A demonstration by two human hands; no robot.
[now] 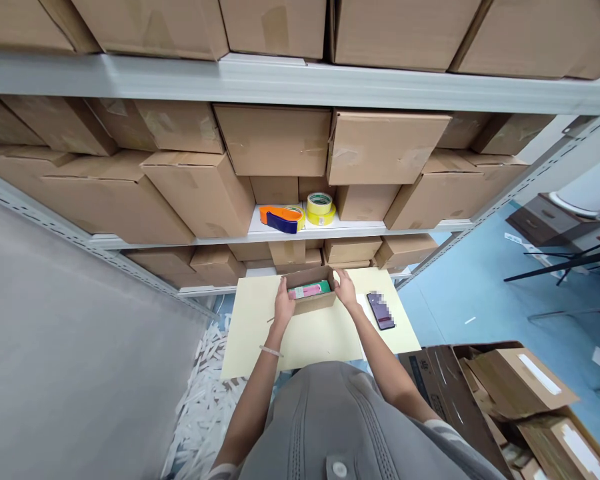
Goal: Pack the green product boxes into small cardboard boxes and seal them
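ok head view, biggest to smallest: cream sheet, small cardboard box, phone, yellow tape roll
1. cream sheet
2. small cardboard box
3. phone and yellow tape roll: they look alike, and the roll sits farther from the camera, so unsure

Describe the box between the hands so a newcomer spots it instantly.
Below the grey steel shelving stacked with brown cartons lies a pale yellow board. At its far end, the left hand and right hand hold a small open cardboard box. Unlike the cartons, it is shallow and shows a green and pink item inside.
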